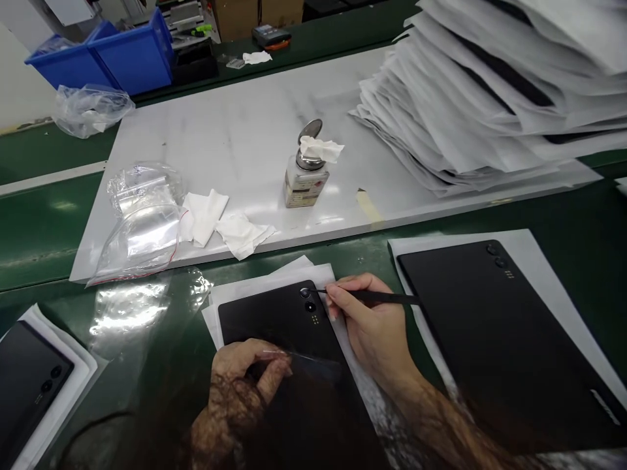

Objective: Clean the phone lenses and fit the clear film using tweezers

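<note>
Right hand (376, 326) grips black tweezers (386, 297), the middle tablet (308, 411) just to its left.

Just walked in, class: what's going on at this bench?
A person's right hand holds a thin black tool, its tip at the upper camera lens on the back of the middle tablet. The left hand pinches a clear film above that same back. Two more dark tablets lie on white sheets, one on the left, one on the right.

Strong white glare lies on the glossy green work surface (130, 313) at left; near edge is dim, with blurred dark hair-like strands (100, 419).
</note>
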A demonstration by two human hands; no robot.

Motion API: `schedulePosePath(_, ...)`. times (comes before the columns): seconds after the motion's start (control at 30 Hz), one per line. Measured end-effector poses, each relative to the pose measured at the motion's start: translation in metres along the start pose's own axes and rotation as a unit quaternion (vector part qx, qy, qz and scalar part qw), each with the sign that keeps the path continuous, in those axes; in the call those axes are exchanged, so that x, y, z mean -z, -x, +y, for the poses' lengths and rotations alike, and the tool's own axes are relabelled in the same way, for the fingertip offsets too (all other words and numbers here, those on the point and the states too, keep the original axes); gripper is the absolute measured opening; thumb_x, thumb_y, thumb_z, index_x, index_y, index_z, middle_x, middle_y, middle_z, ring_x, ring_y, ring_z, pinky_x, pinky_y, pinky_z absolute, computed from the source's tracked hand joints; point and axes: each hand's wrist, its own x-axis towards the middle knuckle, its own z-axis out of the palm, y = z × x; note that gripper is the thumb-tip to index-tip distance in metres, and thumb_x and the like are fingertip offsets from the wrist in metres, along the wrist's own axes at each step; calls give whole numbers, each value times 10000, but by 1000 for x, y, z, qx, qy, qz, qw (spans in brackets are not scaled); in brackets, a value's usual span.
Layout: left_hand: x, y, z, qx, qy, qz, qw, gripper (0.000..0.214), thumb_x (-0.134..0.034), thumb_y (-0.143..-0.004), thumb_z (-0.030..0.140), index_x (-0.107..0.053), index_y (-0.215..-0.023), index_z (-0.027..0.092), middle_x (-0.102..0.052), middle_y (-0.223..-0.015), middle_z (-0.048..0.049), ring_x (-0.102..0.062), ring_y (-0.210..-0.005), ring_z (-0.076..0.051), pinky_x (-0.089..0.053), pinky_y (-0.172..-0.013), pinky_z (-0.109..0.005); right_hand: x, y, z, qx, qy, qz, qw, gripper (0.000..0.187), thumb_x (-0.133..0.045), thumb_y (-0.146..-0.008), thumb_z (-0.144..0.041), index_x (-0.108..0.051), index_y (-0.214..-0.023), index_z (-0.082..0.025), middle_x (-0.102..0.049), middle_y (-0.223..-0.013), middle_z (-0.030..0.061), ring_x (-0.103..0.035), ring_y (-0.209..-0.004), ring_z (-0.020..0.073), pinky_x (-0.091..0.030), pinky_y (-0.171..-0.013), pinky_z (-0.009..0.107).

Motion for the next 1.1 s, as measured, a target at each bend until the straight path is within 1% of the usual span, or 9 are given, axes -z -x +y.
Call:
schedulePosePath(0.13, 2, 1, 4, -5, -38, -2, 999, 237, -880, -1054, 368, -931, -825, 395, -866, -639, 83, -750, -423, -210, -605, -443, -280, 1, 1, 2, 25, 26, -3, 999, 494, -1249, -708, -480, -803, -709, -268, -833, -710, -12, -715, -501, 151, -630, -489, 260)
schedulePosePath(0.3, 3, 6, 3, 3, -96, -11, 995, 254, -834, -1062, 362, -935, -836, 420, -888, -689, 86, -836, -529, -239, -765, -642, -340, 0, 4, 4, 38, 39, -1, 999, 468, -1230, -735, -452, -800, -709, -266, -840, -724, -7, -727, -502, 156, -630, -484, 263)
schedulePosePath(0.4, 2, 7, 0, 1, -78, 0, 997, 247, -832, -1070, 375, -935, -848, 407, -884, -682, 71, -837, -526, -241, -766, -637, -338, 0, 4, 5, 42, 41, 3, 998, 467, -1224, -741, -441, -792, -712, -266, -845, -745, -7, -734, -511, 156, -634, -485, 264)
schedulePosePath(0.57, 3, 5, 3, 6, -64, -14, 998, 253, -828, -1051, 345, -945, -840, 419, -879, -670, 85, -826, -507, -222, -753, -630, -313, 3, 5, 7, 45, 48, -1, 998, 477, -1209, -787, -460, -774, -738, -269, -829, -761, -10, -733, -540, 161, -639, -501, 280)
schedulePosePath(0.77, 4, 4, 16, 85, -84, -19, 993, 285, -794, -1054, 351, -955, -841, 451, -904, -729, 86, -853, -601, -239, -791, -772, -376, 1, 5, 11, 48, 57, 6, 997, 498, -1219, -759, -432, -750, -736, -266, -805, -771, -16, -700, -544, 153, -627, -506, 288)
schedulePosePath(0.87, 4, 2, 11, 37, -52, -21, 998, 255, -840, -1045, 365, -939, -820, 435, -879, -667, 91, -798, -489, -231, -755, -639, -347, 1, 4, 10, 65, 29, 12, 997, 441, -1197, -801, -412, -779, -774, -277, -806, -794, -20, -679, -554, 151, -601, -502, 284)
schedulePosePath(0.97, 5, 0, 5, 26, -7, -24, 999, 207, -908, -1047, 408, -948, -845, 425, -867, -620, 77, -797, -449, -242, -666, -489, -316, 9, 10, 0, 131, 10, 19, 991, 216, -1084, -984, -436, -901, -928, -335, -895, -950, 22, -766, -657, 200, -647, -545, 318)
schedulePosePath(1.03, 6, -3, 6, 52, 14, -36, 998, 203, -932, -1067, 472, -966, -875, 416, -882, -632, 41, -834, -494, -261, -645, -472, -321, 16, 19, -10, 184, 78, -27, 979, 55, -943, -1122, -397, -977, -1078, -404, -939, -1050, 53, -840, -764, 250, -726, -648, 381)
schedulePosePath(1.1, 8, -9, 13, 88, 54, -63, 993, 236, -958, -1059, 547, -982, -869, 409, -897, -646, 0, -840, -508, -271, -641, -471, -334, 22, 32, -18, 208, 174, -149, 951, 179, -928, -1114, -368, -1006, -1240, -470, -956, -1047, 62, -884, -804, 303, -792, -732, 451)
